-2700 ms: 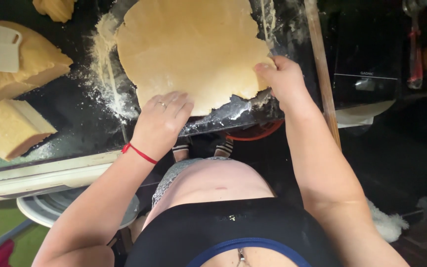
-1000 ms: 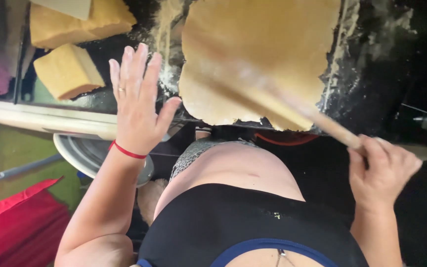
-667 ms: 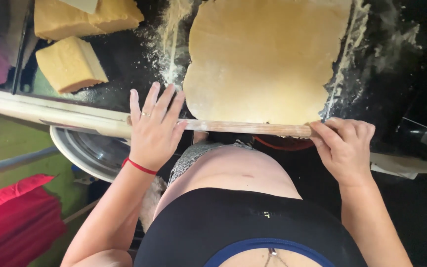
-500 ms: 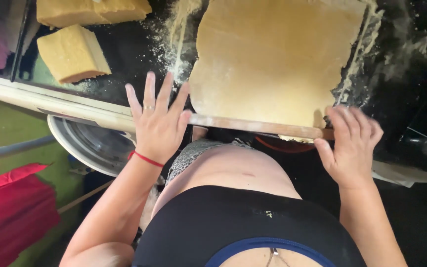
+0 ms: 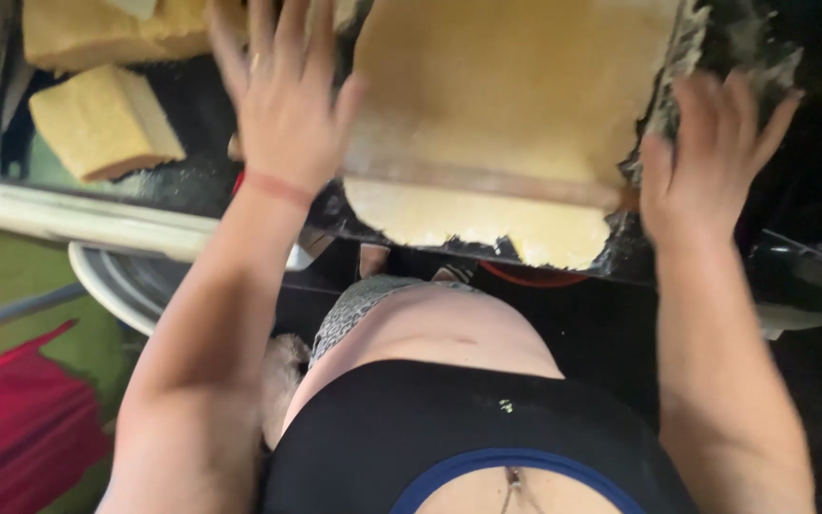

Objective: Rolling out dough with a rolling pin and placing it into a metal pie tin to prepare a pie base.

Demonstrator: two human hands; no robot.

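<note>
- A wooden rolling pin (image 5: 487,181) lies crosswise on a large flat sheet of yellow dough (image 5: 506,86), near the sheet's near edge.
- A rounded lip of the dough shows on the near side of the rolling pin, reaching the front edge of the dark surface (image 5: 192,181); the rest of the sheet spreads away from the pin towards the top of the view.
- The left hand (image 5: 283,95) is at the left end of the rolling pin, flat and released, fingers spread and pointing away from the body. The heel of the palm sits about where the pin's end would be; whether it presses on the pin cannot be told, since the hand is blurred.
- A thin red band (image 5: 278,187) circles the left wrist.
- The right hand (image 5: 711,157) is at the right end of the rolling pin, also flat with fingers spread, not clenched around anything; its palm lies just beside the pin's end and over the dough's right edge.
- The rolling pin runs between the two hands, with the dough sheet filling the space between and beyond them.
- White flour (image 5: 687,48) is scattered on the surface along the dough's right edge.
- To the left of the left hand, a wedge-shaped block of dough (image 5: 102,124) rests on the surface, and a larger lump of dough (image 5: 97,33) lies beyond it.
- Below the surface's front edge on the left, a round metal bowl (image 5: 126,286) is partly visible, with a red cloth (image 5: 21,419) lower down.
</note>
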